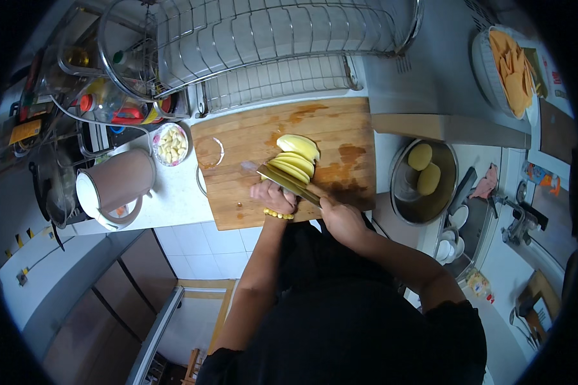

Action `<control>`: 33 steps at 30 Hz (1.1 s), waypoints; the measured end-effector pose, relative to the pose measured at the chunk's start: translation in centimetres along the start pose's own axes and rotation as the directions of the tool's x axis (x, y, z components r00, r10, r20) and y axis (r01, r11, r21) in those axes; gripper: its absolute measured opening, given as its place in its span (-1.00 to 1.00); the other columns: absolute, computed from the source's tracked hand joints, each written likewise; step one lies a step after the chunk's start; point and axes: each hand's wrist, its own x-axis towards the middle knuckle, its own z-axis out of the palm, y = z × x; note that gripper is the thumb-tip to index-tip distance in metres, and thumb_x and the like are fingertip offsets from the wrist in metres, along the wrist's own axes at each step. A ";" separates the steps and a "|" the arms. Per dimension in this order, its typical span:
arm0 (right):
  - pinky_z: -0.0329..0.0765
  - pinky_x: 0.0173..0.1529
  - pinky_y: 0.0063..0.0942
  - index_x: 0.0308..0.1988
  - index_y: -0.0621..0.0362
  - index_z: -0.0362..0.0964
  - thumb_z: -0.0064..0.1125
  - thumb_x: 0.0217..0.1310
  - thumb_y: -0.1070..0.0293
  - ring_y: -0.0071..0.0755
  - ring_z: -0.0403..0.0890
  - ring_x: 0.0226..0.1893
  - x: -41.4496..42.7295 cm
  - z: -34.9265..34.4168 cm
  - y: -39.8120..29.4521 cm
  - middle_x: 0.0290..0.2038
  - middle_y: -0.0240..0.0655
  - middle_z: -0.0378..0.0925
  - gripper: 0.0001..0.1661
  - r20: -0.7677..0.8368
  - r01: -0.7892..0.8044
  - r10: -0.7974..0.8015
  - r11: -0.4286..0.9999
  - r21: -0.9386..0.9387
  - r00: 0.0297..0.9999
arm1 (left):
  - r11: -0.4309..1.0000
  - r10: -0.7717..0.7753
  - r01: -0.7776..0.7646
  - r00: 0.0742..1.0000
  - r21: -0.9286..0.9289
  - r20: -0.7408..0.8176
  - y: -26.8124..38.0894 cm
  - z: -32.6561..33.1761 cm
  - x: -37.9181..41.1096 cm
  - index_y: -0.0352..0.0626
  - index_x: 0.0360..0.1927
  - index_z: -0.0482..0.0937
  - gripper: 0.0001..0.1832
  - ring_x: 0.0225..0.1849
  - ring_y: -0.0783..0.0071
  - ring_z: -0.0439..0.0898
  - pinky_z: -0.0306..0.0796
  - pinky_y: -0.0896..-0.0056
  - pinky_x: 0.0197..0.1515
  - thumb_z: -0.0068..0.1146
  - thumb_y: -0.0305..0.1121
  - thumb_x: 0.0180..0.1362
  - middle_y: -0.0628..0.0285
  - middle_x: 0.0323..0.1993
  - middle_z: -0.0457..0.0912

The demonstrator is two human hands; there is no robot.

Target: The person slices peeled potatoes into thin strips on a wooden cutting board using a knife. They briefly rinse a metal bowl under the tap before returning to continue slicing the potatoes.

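My right hand [339, 217] grips the wooden handle of a kitchen knife [289, 184], whose broad blade lies along the near side of a fanned row of potato slices [291, 167]. Close on the near side of the blade, my left hand [274, 195], with a yellow bead bracelet at the wrist, is bent over the potato; the blade partly hides what its fingers hold. At the far end of the row sits a larger peeled potato piece [298, 146]. All of this rests on a wooden cutting board [236, 211] with wet patches.
Left of the board are a bowl of peeled garlic cloves [171, 144] and a large pitcher [120, 178]. A metal bowl [400, 192] with peeled potatoes [428, 178] stands at the right. Beyond the board is a wire dish rack [269, 57]. A sink [477, 231] with dishes lies farther right.
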 end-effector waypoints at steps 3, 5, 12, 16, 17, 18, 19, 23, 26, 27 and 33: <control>0.55 -0.34 -0.05 -0.20 0.27 0.34 -0.08 0.29 0.38 0.07 0.64 -0.46 0.6 0.2 -0.1 -0.51 -0.03 0.58 -0.82 0.000 -0.001 0.001 1.000 -0.012 1.000 | 1.000 -0.011 0.011 1.000 0.006 0.005 -0.1 0.1 -0.1 -0.06 -0.20 0.44 -0.67 -0.11 0.16 0.33 0.17 0.08 -0.01 -0.17 -0.04 0.25 0.16 -0.15 0.41; 0.55 -0.35 -0.05 -0.21 0.27 0.33 -0.07 0.29 0.38 0.07 0.64 -0.47 1.5 0.8 0.0 -0.51 -0.02 0.58 -0.83 -0.043 0.026 -0.026 1.000 -0.007 0.999 | 1.000 -0.020 0.020 1.000 0.005 0.007 -0.2 0.2 -0.5 -0.08 -0.22 0.44 -0.65 -0.09 0.13 0.33 0.16 0.06 0.03 -0.21 -0.02 0.27 0.13 -0.14 0.42; 0.53 -0.38 -0.02 -0.23 0.24 0.32 -0.05 0.30 0.36 0.10 0.62 -0.49 4.3 3.2 1.2 -0.53 0.00 0.56 -0.84 -0.174 0.107 -0.103 0.994 0.011 0.979 | 1.000 0.003 -0.003 1.000 0.002 -0.027 0.0 0.1 0.6 -0.04 -0.29 0.40 -0.81 -0.20 0.18 0.33 0.20 0.10 -0.12 -0.07 -0.19 0.12 0.19 -0.20 0.37; 0.52 -0.39 -0.01 -0.23 0.24 0.32 -0.04 0.31 0.35 0.10 0.61 -0.50 3.4 1.4 0.3 -0.56 0.00 0.54 -0.83 -0.243 0.110 -0.096 0.993 0.048 0.965 | 1.000 0.009 -0.009 0.998 -0.007 -0.055 0.0 0.2 0.5 -0.05 -0.27 0.41 -0.77 -0.22 0.17 0.33 0.20 0.10 -0.13 -0.07 -0.14 0.16 0.19 -0.20 0.37; 0.51 -0.39 -0.01 -0.23 0.24 0.32 -0.04 0.31 0.35 0.10 0.61 -0.50 2.8 0.7 0.0 -0.57 0.00 0.54 -0.83 -0.215 0.103 -0.090 0.993 0.050 0.972 | 1.000 0.013 -0.013 0.998 -0.003 -0.061 0.0 0.3 0.6 -0.05 -0.27 0.41 -0.76 -0.22 0.18 0.33 0.20 0.10 -0.13 -0.07 -0.12 0.17 0.18 -0.20 0.37; 0.51 -0.40 0.00 -0.23 0.24 0.32 -0.03 0.31 0.35 0.10 0.61 -0.50 1.9 -0.4 -0.6 -0.58 0.00 0.53 -0.83 -0.185 0.097 -0.086 0.994 0.051 0.979 | 1.000 0.017 -0.017 0.998 0.007 -0.067 -0.1 0.3 0.5 -0.06 -0.24 0.42 -0.73 -0.22 0.18 0.33 0.20 0.11 -0.13 -0.09 -0.10 0.19 0.18 -0.19 0.38; 0.50 -0.40 0.00 -0.23 0.24 0.32 -0.03 0.31 0.35 0.11 0.61 -0.50 0.9 -1.5 -1.0 -0.58 0.00 0.53 -0.83 -0.152 0.089 -0.080 0.995 0.051 0.985 | 1.000 0.019 -0.018 0.997 0.015 -0.072 -0.1 0.4 0.5 -0.07 -0.22 0.43 -0.71 -0.22 0.18 0.34 0.20 0.11 -0.13 -0.10 -0.08 0.21 0.17 -0.17 0.39; 0.51 -0.36 0.01 -0.24 0.25 0.30 -0.02 0.31 0.34 0.13 0.61 -0.49 -1.8 -3.4 -1.7 -0.59 0.00 0.52 -0.82 -0.062 0.055 -0.049 0.993 0.107 0.997 | 0.999 0.050 -0.050 0.998 -0.014 -0.049 -0.3 0.4 0.4 -0.11 -0.14 0.44 -0.60 -0.19 0.18 0.35 0.20 0.11 -0.11 -0.20 0.01 0.29 0.13 -0.12 0.42; 0.54 -0.24 -0.02 -0.23 0.28 0.30 -0.08 0.36 0.30 0.08 0.66 -0.40 -2.5 -4.8 -2.0 -0.49 0.01 0.59 -0.77 0.105 -0.025 0.017 0.997 0.078 0.994 | 0.998 0.056 -0.056 0.997 0.009 -0.055 0.0 0.4 0.6 -0.11 -0.11 0.43 -0.55 -0.16 0.18 0.36 0.20 0.10 -0.10 -0.28 0.05 0.33 0.11 -0.09 0.44; 0.54 -0.24 -0.02 -0.23 0.28 0.30 -0.09 0.36 0.30 0.08 0.66 -0.40 -2.6 -5.1 -2.0 -0.49 0.01 0.59 -0.77 0.115 -0.031 0.022 0.997 0.077 0.993 | 0.998 0.058 -0.057 0.997 0.016 -0.056 -0.1 0.4 0.5 -0.11 -0.12 0.43 -0.55 -0.16 0.18 0.37 0.21 0.10 -0.10 -0.28 0.06 0.33 0.10 -0.08 0.44; 0.52 -0.34 -0.02 -0.23 0.28 0.29 -0.06 0.33 0.34 0.09 0.62 -0.49 -2.7 -4.1 -1.7 -0.58 -0.03 0.54 -0.80 0.051 -0.004 0.000 0.997 0.076 0.999 | 0.998 0.053 -0.050 0.997 0.038 -0.065 -0.3 0.5 0.1 -0.16 -0.08 0.43 -0.50 -0.14 0.14 0.37 0.22 0.09 -0.07 -0.30 0.08 0.33 0.08 -0.06 0.44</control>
